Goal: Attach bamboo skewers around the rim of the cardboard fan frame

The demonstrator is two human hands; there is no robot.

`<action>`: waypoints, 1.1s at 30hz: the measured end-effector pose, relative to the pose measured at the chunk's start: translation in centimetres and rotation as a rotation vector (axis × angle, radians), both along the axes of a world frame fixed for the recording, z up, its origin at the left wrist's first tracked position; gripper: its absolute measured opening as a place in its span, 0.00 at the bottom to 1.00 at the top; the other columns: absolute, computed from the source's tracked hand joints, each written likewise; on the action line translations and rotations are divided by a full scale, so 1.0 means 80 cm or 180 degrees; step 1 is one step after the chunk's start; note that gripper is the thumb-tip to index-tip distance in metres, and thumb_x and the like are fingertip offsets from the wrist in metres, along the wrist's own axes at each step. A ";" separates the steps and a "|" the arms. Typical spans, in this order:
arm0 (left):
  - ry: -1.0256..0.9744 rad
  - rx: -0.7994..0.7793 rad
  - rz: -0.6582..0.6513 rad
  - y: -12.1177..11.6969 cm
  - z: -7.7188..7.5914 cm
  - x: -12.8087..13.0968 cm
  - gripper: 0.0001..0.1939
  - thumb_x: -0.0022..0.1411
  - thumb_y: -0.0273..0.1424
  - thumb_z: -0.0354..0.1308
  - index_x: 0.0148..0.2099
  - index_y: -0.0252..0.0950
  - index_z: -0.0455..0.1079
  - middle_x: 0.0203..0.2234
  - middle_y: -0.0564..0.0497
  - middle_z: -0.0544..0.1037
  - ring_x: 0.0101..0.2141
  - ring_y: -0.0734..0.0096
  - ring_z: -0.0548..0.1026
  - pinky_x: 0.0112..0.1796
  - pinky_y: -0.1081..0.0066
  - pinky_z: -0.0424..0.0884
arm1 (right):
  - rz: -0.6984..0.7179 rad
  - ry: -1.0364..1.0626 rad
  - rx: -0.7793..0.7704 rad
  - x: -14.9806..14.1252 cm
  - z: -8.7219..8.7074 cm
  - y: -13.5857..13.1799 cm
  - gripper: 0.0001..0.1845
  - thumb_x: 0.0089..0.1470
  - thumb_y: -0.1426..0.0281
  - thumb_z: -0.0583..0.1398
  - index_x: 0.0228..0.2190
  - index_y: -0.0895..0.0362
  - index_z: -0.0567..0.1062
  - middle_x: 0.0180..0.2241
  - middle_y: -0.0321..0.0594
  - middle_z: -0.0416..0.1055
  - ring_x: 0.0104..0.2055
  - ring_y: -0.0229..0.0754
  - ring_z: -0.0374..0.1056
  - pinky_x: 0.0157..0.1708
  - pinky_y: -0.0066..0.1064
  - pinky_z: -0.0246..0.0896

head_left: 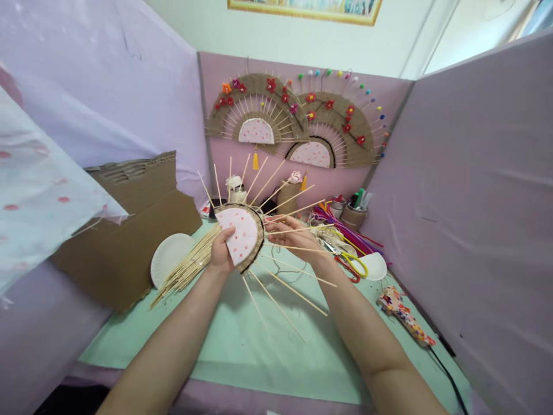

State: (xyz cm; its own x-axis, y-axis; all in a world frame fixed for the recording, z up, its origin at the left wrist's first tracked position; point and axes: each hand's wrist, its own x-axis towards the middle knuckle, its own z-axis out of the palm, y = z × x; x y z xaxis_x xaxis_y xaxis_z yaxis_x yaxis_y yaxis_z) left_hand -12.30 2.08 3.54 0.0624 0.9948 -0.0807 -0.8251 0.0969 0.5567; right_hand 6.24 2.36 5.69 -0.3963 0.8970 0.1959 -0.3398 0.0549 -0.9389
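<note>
A half-round fan piece (246, 230) has a pink-dotted white centre, a brown twine-like band with a dark edge, and thin wooden sticks radiating from it. My left hand (222, 251) grips its straight side, thumb across the dotted face, fingers hidden behind. On the curved side, my right hand (294, 235) reaches among the sticks, partly behind them. Its fingertips come together at the rim; what they pinch is too small to make out. Below this hand, a thin loose strand (280, 268) loops over the green table cover (276, 351).
Left are a bundle of sticks (185, 262), a paper plate (166, 253) and cardboard (129, 230). Scissors (356, 265), colourful pipe cleaners (332, 222) and a corded, flower-patterned tool (406, 317) lie right. A twine spool (288, 199) stands behind; decorated fans (345, 115) hang on the back panel.
</note>
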 end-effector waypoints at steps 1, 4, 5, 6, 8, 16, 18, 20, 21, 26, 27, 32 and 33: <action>0.0002 -0.0022 -0.0002 0.000 0.000 0.000 0.26 0.55 0.24 0.49 0.58 0.26 0.61 0.33 0.43 0.81 0.35 0.62 0.79 0.43 0.63 0.73 | -0.0120 0.0013 -0.0026 0.000 -0.004 0.003 0.17 0.44 0.62 0.66 0.36 0.54 0.72 0.32 0.36 0.73 0.30 0.34 0.67 0.33 0.29 0.62; 0.0017 -0.0030 -0.0038 0.000 -0.002 0.002 0.27 0.54 0.23 0.50 0.58 0.26 0.61 0.34 0.42 0.80 0.36 0.60 0.79 0.44 0.61 0.72 | -0.0438 0.0015 0.0053 0.000 -0.011 0.011 0.16 0.41 0.62 0.67 0.32 0.55 0.72 0.25 0.32 0.68 0.22 0.29 0.57 0.22 0.24 0.50; 0.0017 -0.0016 -0.0054 0.000 -0.003 0.002 0.27 0.54 0.24 0.51 0.58 0.26 0.61 0.35 0.42 0.80 0.36 0.60 0.79 0.44 0.61 0.72 | -0.0503 0.0004 0.0084 -0.001 -0.012 0.012 0.15 0.41 0.62 0.67 0.30 0.56 0.73 0.22 0.31 0.66 0.20 0.28 0.54 0.20 0.24 0.46; 0.0011 0.0002 -0.0068 0.000 -0.004 0.003 0.27 0.54 0.24 0.51 0.58 0.26 0.61 0.35 0.42 0.80 0.36 0.60 0.79 0.45 0.60 0.72 | -0.0553 -0.0010 0.0107 -0.002 -0.013 0.013 0.14 0.40 0.62 0.67 0.29 0.56 0.73 0.21 0.30 0.64 0.19 0.27 0.51 0.19 0.24 0.42; -0.0014 0.0008 -0.0079 0.000 -0.006 0.003 0.27 0.55 0.24 0.51 0.58 0.27 0.61 0.35 0.42 0.80 0.36 0.61 0.79 0.45 0.61 0.72 | -0.0586 -0.0050 0.0138 -0.003 -0.013 0.012 0.13 0.39 0.63 0.68 0.27 0.56 0.73 0.20 0.29 0.62 0.18 0.27 0.48 0.18 0.25 0.39; -0.0041 -0.0071 -0.0116 0.001 -0.007 0.005 0.27 0.57 0.27 0.50 0.59 0.28 0.60 0.37 0.42 0.80 0.39 0.60 0.78 0.47 0.61 0.70 | -0.0236 -0.0521 0.0241 0.009 -0.012 0.007 0.11 0.38 0.67 0.68 0.25 0.57 0.74 0.20 0.30 0.63 0.21 0.30 0.53 0.22 0.26 0.44; -0.0048 -0.0083 -0.0090 0.001 -0.006 0.005 0.27 0.57 0.27 0.50 0.59 0.28 0.60 0.36 0.42 0.80 0.39 0.60 0.78 0.47 0.60 0.70 | -0.0154 -0.0565 0.0267 0.013 -0.013 0.009 0.11 0.39 0.66 0.67 0.27 0.57 0.73 0.19 0.29 0.62 0.20 0.30 0.52 0.21 0.25 0.43; -0.0057 -0.0087 -0.0107 0.001 -0.006 0.005 0.27 0.56 0.27 0.50 0.59 0.27 0.60 0.36 0.42 0.80 0.40 0.60 0.78 0.48 0.59 0.69 | -0.0108 -0.0569 0.0301 0.017 -0.015 0.011 0.11 0.40 0.66 0.67 0.27 0.57 0.73 0.18 0.29 0.61 0.20 0.29 0.51 0.21 0.25 0.42; -0.0072 -0.0058 -0.0145 0.000 -0.006 0.004 0.27 0.56 0.27 0.50 0.59 0.27 0.60 0.37 0.41 0.80 0.40 0.59 0.77 0.48 0.58 0.69 | -0.0097 -0.0576 0.0316 0.017 -0.015 0.012 0.11 0.40 0.66 0.67 0.27 0.57 0.73 0.18 0.29 0.62 0.20 0.29 0.51 0.21 0.25 0.42; -0.0187 0.0133 -0.0351 -0.004 -0.004 0.003 0.26 0.57 0.30 0.48 0.57 0.27 0.61 0.40 0.38 0.79 0.46 0.53 0.74 0.50 0.49 0.65 | -0.0086 -0.0838 0.0373 0.017 -0.016 0.008 0.15 0.41 0.62 0.67 0.30 0.58 0.75 0.24 0.34 0.69 0.23 0.31 0.57 0.24 0.25 0.49; -0.0189 0.0119 -0.0367 -0.005 -0.004 0.003 0.26 0.57 0.30 0.48 0.57 0.27 0.62 0.40 0.38 0.79 0.46 0.52 0.74 0.50 0.48 0.65 | -0.0086 -0.0871 0.0372 0.017 -0.016 0.008 0.15 0.40 0.61 0.67 0.30 0.58 0.76 0.25 0.35 0.70 0.24 0.31 0.58 0.24 0.25 0.50; -0.0199 0.0085 -0.0355 -0.005 -0.005 0.002 0.25 0.57 0.30 0.50 0.57 0.28 0.62 0.41 0.38 0.78 0.46 0.51 0.74 0.50 0.46 0.64 | -0.0124 -0.0798 0.0285 0.015 -0.020 0.014 0.15 0.38 0.62 0.68 0.29 0.57 0.76 0.23 0.34 0.69 0.22 0.31 0.58 0.23 0.26 0.51; -0.0208 0.0093 -0.0366 -0.005 -0.005 0.002 0.25 0.57 0.31 0.50 0.57 0.28 0.62 0.42 0.37 0.78 0.46 0.51 0.74 0.49 0.46 0.64 | -0.0119 -0.0753 0.0278 0.014 -0.021 0.016 0.15 0.38 0.62 0.68 0.29 0.57 0.77 0.22 0.34 0.69 0.21 0.30 0.56 0.22 0.26 0.49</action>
State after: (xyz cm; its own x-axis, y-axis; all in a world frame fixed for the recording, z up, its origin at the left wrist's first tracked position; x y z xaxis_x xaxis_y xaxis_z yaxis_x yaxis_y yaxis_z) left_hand -12.14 1.70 3.12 0.1802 0.9827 -0.0437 -0.8441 0.1773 0.5060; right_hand 7.39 3.62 3.98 -0.4073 0.8956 0.1790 -0.1073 0.1477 -0.9832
